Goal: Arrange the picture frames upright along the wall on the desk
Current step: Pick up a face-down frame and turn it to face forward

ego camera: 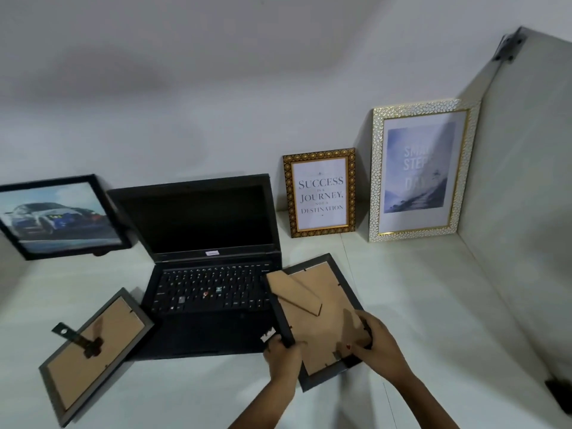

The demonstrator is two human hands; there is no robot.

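On the desk [418, 305], both hands grip a back-up frame [328, 323], angled away-left.

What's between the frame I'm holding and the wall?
The open laptop stands just left of the held frame. Straight back, the bare desk leads to two standing frames, gold and white, already against the wall.

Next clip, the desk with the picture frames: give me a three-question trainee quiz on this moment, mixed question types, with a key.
1. True or false: the car picture frame lies flat on the desk.
2. How many frames stand against the wall?
3. The dark frame in both hands shows its: A) back B) front

Key:
1. False, it leans upright, left of the laptop.
2. Three: the car picture frame, the gold frame and the white frame.
3. A. The left hand and right hand grip its near end.
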